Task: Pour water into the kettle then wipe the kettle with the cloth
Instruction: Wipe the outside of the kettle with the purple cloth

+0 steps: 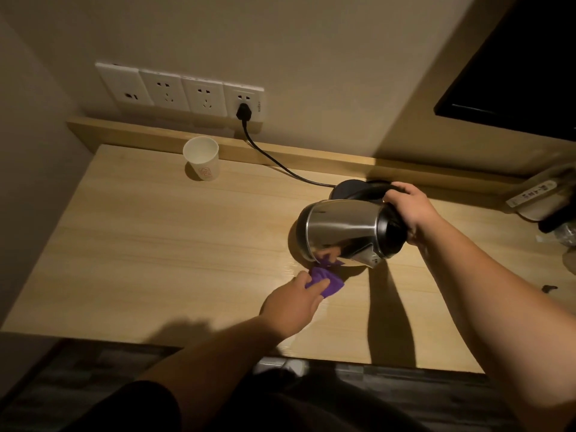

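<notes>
A steel kettle (339,227) with a black handle and lid end lies tipped on its side above the wooden desk (156,251). My right hand (408,210) grips it at the black handle end. My left hand (294,302) pinches a purple cloth (419,282) just below the kettle's shiny body, close to its lower side; the cloth is mirrored in the steel. A white paper cup (202,159) stands upright at the back left of the desk.
The kettle's black base (350,188) sits behind the kettle, its cord (271,159) running to a plug in the wall socket strip (180,90). A remote and other small items (530,194) lie at the right edge. A dark screen (514,73) hangs upper right.
</notes>
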